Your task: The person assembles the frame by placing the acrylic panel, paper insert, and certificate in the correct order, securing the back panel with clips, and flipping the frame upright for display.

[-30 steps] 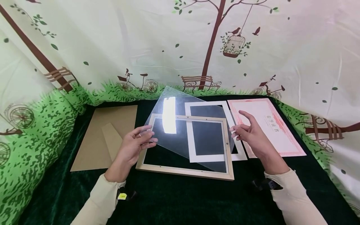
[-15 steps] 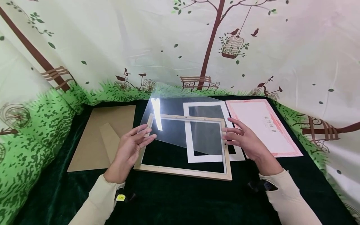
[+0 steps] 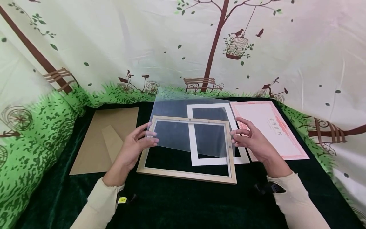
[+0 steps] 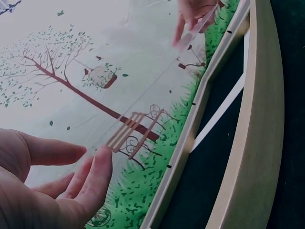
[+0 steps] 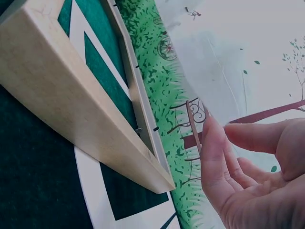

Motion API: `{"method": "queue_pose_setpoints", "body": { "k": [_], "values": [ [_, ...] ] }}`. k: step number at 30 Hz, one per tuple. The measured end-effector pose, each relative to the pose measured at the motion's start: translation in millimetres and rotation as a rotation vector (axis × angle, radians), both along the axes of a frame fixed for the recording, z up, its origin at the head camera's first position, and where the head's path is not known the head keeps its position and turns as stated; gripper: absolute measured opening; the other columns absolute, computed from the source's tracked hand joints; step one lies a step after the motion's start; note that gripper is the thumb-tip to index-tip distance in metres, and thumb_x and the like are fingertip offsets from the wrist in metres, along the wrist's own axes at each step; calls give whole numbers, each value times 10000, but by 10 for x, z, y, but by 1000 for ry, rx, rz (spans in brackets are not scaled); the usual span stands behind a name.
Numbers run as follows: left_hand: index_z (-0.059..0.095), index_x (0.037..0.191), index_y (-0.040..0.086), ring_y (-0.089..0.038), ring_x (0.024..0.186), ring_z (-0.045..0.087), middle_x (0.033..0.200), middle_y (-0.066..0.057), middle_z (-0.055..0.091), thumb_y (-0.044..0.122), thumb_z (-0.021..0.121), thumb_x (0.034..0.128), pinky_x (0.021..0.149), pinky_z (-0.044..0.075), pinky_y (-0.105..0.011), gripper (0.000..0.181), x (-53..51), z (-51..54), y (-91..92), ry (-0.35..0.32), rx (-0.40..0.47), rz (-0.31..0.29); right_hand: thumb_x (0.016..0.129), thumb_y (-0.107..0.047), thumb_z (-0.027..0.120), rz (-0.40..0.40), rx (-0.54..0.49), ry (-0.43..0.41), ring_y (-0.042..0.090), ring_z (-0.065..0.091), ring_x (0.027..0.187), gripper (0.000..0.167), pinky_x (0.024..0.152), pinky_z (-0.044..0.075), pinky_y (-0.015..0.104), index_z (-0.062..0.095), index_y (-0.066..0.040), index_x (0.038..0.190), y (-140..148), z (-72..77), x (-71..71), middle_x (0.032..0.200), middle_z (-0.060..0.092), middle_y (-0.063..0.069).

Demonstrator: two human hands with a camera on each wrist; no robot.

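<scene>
A clear sheet is held tilted above a light wooden frame. The left hand pinches the sheet's left edge between thumb and fingers, over the frame's left side. At the opposite edge the right hand pinches the sheet near the frame's right side. In the left wrist view the left hand has its fingertips at the sheet's edge; in the right wrist view, thumb and fingers of the right hand meet at a corner of it. Part of a white mat shows through frame and sheet.
A brown backing board with a stand flap lies at the left. To the right lies a pink-bordered paper with writing, beside the white mat. Dark green cloth covers the table, and a printed curtain hangs behind.
The clear sheet has turned nearer to level with the frame, and its bright reflection is gone. The right hand moved left to the sheet's right edge and now pinches it.
</scene>
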State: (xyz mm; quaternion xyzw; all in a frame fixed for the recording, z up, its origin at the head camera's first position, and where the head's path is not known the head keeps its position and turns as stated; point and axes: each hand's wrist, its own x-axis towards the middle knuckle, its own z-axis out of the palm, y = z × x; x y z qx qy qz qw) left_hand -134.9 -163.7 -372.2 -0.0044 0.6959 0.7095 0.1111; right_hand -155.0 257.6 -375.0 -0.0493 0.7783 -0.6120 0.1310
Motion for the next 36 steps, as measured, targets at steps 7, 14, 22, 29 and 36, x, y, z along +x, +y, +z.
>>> {"method": "queue_pose_setpoints", "body": {
  "k": [7, 14, 22, 29, 36],
  "values": [
    [450, 1433, 14, -37, 925, 655, 1157, 25, 585, 66, 550, 1007, 863, 541, -160, 441, -8, 0, -13, -40, -17, 74, 1007, -95, 569, 21, -27, -33, 106, 704, 875, 726, 793, 581, 249, 141, -159, 1589, 16, 10, 0, 1094, 681, -9],
    [408, 1446, -24, -49, 837, 727, 977, 69, 653, 27, 580, 983, 843, 574, -209, 497, -2, -29, -25, -2, 37, 38, 991, -115, 608, -10, -49, -44, 107, 708, 895, 705, 784, 585, 242, 203, -156, 1567, 25, 19, -17, 1068, 694, -36],
    [457, 1450, 33, -57, 820, 695, 915, 62, 600, 48, 593, 983, 795, 581, -208, 486, -10, -36, -24, -13, -73, 76, 996, -187, 615, -61, -18, -42, 71, 698, 951, 472, 817, 570, 194, 404, -99, 1409, 58, 35, -25, 1143, 638, -44],
    [540, 1400, 37, -74, 822, 644, 944, 15, 578, 90, 611, 983, 784, 567, -186, 426, -9, -35, -37, -9, -207, 77, 982, -184, 636, -81, -61, -39, 52, 689, 826, 429, 773, 579, 191, 417, -46, 1325, 78, 14, -49, 1008, 670, -75],
    [603, 1303, -36, -177, 745, 627, 974, -152, 640, 87, 606, 986, 696, 576, -222, 340, -22, -61, -44, 17, -396, -9, 984, -158, 631, -61, -28, -52, 66, 667, 742, 629, 716, 588, 209, 284, 2, 1484, 98, -26, -64, 940, 669, -61]
  ]
}}
